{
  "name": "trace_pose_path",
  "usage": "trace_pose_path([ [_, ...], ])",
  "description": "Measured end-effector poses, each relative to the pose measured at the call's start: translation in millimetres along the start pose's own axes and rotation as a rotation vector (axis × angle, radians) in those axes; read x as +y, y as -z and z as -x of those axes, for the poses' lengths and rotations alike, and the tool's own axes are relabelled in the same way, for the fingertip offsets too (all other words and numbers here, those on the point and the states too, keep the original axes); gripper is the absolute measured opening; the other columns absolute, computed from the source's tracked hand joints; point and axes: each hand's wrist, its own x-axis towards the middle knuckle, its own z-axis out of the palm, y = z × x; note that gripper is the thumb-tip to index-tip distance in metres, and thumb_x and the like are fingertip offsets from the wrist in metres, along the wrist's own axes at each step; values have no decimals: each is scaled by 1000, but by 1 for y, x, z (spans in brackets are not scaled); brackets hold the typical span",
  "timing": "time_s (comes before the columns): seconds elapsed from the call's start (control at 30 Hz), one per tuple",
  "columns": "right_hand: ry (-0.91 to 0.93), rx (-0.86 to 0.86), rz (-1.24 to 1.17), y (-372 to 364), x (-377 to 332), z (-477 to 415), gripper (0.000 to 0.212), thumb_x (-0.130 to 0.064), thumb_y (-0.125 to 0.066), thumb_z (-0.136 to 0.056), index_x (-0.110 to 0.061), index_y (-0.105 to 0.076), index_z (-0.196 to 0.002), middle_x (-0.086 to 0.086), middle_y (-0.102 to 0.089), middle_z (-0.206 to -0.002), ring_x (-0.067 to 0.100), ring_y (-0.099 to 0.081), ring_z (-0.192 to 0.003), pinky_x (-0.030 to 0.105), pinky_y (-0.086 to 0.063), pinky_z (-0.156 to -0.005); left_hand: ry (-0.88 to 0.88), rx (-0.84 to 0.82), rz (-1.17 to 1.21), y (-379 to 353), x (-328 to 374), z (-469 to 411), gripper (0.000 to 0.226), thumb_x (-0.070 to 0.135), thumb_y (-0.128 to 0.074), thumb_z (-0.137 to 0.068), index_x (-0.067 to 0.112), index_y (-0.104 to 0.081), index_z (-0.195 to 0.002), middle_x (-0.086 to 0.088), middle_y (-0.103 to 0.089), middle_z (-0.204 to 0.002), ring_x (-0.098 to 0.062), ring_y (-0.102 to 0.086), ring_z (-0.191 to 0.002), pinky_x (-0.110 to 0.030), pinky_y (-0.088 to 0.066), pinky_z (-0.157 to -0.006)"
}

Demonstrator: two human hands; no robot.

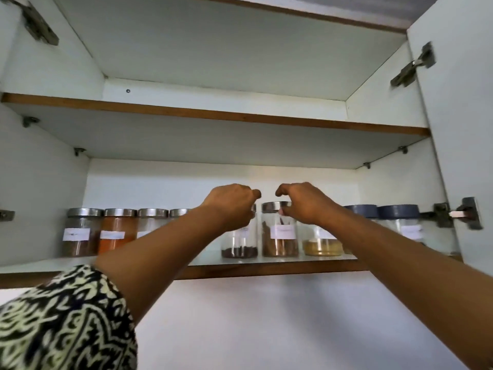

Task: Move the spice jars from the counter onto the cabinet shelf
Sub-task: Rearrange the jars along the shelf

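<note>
Forearms raised toward lower cabinet shelf (pixel 293 269). Left hand (pixel 232 206) clawed over dark-spice jar (pixel 239 243), hiding most of its lid; right hand (pixel 304 204) arched above bark-filled jar (pixel 280 236), thumb on lid rim. We cannot tell whether either grasp holds. Both jars stand upright on shelf.

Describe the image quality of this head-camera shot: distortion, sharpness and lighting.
Head view: the wide-angle lens bows the edge of the upper shelf and splays the cabinet sides; the jar labels are too soft to read; the patterned sleeve looms large in the near corner; light is soft, even, dimmer under that shelf.
</note>
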Motion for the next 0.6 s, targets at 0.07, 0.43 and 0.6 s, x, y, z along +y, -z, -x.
trace_pose_path([
  [0.07, 33, -36, -3, -3, 12, 2, 56, -23, -63, -88, -15, -41, -139, 9, -48, -139, 26, -48, -124, 34, -40, -99, 51, -65, -27, -7, 9, -10, 46, 31, -52, -94, 18, -41, -136, -5, -56, -131, -25, -54, -117, -42, -50, -91],
  [0.43, 186, -103, -54, -30, 27, -20, 45, -22, -65, -86, -13, -49, -127, 9, -56, -122, 25, -54, -110, 29, -39, -82, 238, -206, 64, -20, -6, -16, 46, 27, -61, -90, 20, -48, -133, -5, -60, -126, -25, -56, -112, -36, -46, -92],
  [0.6, 210, -70, -43, -43, 15, -35, 38, -23, -67, -84, -13, -55, -118, 8, -61, -115, 24, -57, -103, 30, -43, -81, 238, -207, 129, -25, -20, -20, 48, 23, -62, -90, 18, -49, -136, -5, -59, -128, -23, -54, -115, -31, -41, -93],
])
